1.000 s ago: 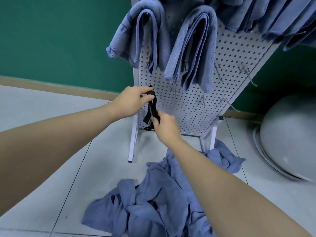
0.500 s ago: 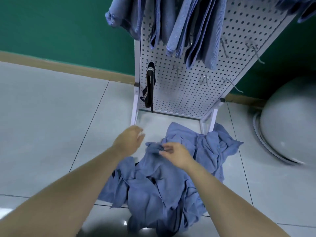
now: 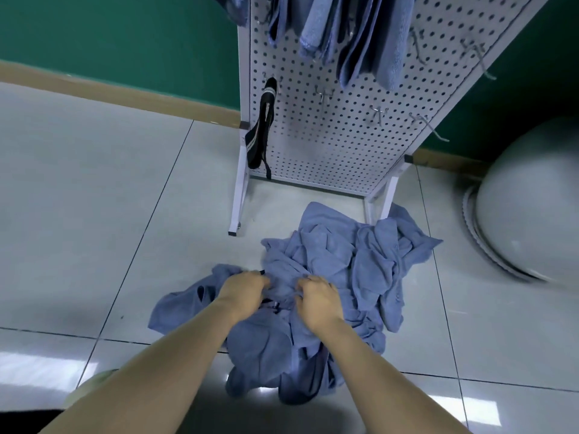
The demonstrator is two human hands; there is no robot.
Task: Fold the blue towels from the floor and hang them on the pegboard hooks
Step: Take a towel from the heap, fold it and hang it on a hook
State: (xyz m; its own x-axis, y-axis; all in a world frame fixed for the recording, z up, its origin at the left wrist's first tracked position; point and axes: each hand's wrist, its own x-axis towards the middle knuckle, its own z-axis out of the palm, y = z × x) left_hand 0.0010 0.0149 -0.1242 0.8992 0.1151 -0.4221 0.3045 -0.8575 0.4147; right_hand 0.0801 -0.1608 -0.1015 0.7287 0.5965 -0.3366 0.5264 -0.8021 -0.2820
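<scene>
Blue towels: pickup from the floor pile, risks noted

Blue towels [image 3: 338,277] lie in one crumpled heap on the tiled floor [image 3: 94,198], just in front of the pegboard [image 3: 329,145] feet. Several folded ones already hang from the upper hooks. I see both hands down in the near side of the heap: left hand [image 3: 242,288] with fingers curled into the cloth, right hand [image 3: 316,297] likewise bunching a fold, the two close together and clamped on towel fabric.

Risks as I judge them:
- Layers overlap heavily, so each hand may hold a different towel; a lift would drag two or more up tangled.
- A dark strip shows between the hands. I cannot tell what it is; it could come up with the cloth.
- Grips sit mid-fabric, not on corners. Finding edges for a fold will need regrasping, and the towel may slip back down.
- A black strap [image 3: 263,126] hangs on a lower-left hook; free hooks [image 3: 377,114] are to its right. Bulky folds could snag on neighbouring ones.
</scene>
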